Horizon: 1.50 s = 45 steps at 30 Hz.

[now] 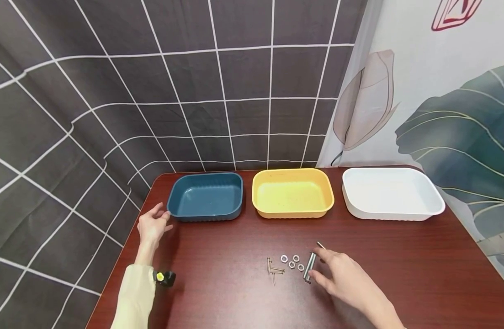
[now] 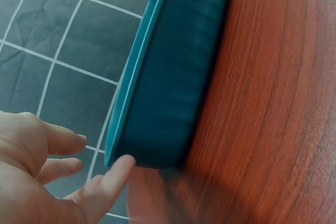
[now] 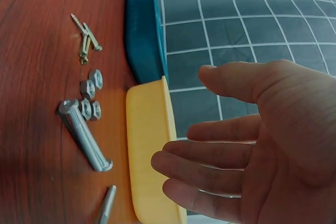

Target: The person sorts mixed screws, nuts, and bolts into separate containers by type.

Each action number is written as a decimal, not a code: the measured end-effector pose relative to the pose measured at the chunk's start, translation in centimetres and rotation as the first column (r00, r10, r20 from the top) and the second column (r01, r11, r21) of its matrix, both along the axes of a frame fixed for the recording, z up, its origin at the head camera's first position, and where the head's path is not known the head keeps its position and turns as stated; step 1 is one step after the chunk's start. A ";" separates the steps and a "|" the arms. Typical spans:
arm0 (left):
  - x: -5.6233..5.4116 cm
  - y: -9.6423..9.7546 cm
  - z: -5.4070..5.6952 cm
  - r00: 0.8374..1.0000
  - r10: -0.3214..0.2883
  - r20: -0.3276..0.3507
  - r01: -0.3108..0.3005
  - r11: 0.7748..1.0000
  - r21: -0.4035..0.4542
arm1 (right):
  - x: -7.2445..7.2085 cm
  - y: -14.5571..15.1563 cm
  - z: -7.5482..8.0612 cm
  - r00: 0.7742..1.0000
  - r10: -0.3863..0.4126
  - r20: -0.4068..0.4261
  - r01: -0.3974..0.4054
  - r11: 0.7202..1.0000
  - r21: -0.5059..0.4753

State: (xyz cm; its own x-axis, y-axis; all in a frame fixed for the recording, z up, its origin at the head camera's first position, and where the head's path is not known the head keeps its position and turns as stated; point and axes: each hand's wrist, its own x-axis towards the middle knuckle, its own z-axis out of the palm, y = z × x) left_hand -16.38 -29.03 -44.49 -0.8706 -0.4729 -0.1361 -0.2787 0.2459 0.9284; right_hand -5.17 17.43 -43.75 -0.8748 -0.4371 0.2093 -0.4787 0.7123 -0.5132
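Note:
My right hand (image 1: 344,276) hovers over the table beside a pair of silver bolts (image 1: 310,266), its fingers loosely extended and holding nothing. In the right wrist view those bolts (image 3: 86,137) lie side by side, away from the fingers. The end of another bolt (image 1: 320,245) shows past my fingertips; the rest is hidden. Several hex nuts (image 1: 291,264) lie just left of the bolts, and several brass-coloured screws (image 1: 276,270) lie further left. My left hand (image 1: 152,226) is at the near left corner of a blue tray (image 2: 168,66), fingers spread, one fingertip right at its rim.
Along the back of the brown wooden table (image 1: 219,278) stand the blue tray, a yellow tray (image 1: 293,196) in the middle and a white tray (image 1: 393,192) on the right. A dark checked curtain (image 1: 243,77) hangs behind them.

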 end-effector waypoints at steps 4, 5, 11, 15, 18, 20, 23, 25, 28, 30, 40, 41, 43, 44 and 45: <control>-0.4 -0.3 -0.1 0.999 0.003 0.049 -0.008 0.994 0.104 | 0.1 -0.4 -0.1 1.000 0.013 0.001 -0.013 1.000 -0.013; -0.4 -0.3 -0.2 0.998 0.003 0.062 -0.011 0.993 0.122 | 0.1 -0.5 -0.2 1.000 0.015 0.000 -0.015 1.000 -0.012; -0.6 -0.5 -0.4 0.996 0.002 0.084 -0.016 0.986 0.167 | 0.3 -1.2 -0.4 1.000 0.024 -0.019 -0.024 1.000 -0.004; -1.0 -0.7 -0.8 0.997 0.009 0.078 -0.023 0.984 0.178 | 0.2 -1.7 -0.7 0.997 0.044 -0.061 -0.045 0.999 -0.012; -1.3 -0.8 -1.0 0.997 0.014 0.079 -0.029 0.981 0.189 | 0.2 -2.3 -1.0 0.995 0.055 -0.088 -0.058 0.997 -0.040; -1.5 -0.8 -1.1 0.996 0.016 0.083 -0.033 0.978 0.207 | 0.3 -2.7 -1.2 0.994 0.059 -0.095 -0.066 0.995 -0.070; -1.6 -0.7 -1.1 0.996 0.018 0.087 -0.038 0.972 0.230 | 0.4 -3.6 -1.4 0.996 0.051 -0.071 -0.059 0.992 -0.115; -1.6 -0.7 -1.2 0.996 0.013 0.092 -0.034 0.971 0.236 | 0.5 -4.2 -1.7 0.998 0.042 -0.042 -0.048 0.990 -0.135; -1.8 -0.7 -1.3 0.996 0.006 0.090 -0.027 0.972 0.234 | 0.6 -4.9 -2.1 1.000 0.027 -0.007 -0.028 0.987 -0.156; -1.9 -0.8 -1.4 0.996 0.000 0.088 -0.021 0.973 0.231 | 0.6 -5.4 -2.4 1.000 0.013 0.012 -0.011 0.985 -0.170; -2.4 -0.7 -1.6 0.997 0.009 0.076 -0.029 0.965 0.262 | 0.6 -7.3 -3.4 0.998 -0.013 0.061 0.026 0.975 -0.223; -2.4 -0.7 -1.6 0.997 0.010 0.075 -0.030 0.963 0.269 | 0.6 -7.4 -3.5 0.998 -0.013 0.066 0.027 0.974 -0.226; -2.5 -0.7 -1.6 0.998 0.010 0.070 -0.029 0.958 0.284 | 0.6 -7.8 -3.8 0.996 -0.012 0.083 0.031 0.972 -0.235; -2.5 -0.7 -1.6 0.998 0.010 0.068 -0.029 0.956 0.291 | 0.6 -8.0 -3.9 0.996 -0.016 0.087 0.036 0.972 -0.233; -2.5 -0.7 -1.6 0.998 0.010 0.069 -0.030 0.953 0.301 | 0.6 -8.2 -4.0 0.996 -0.022 0.090 0.042 0.973 -0.226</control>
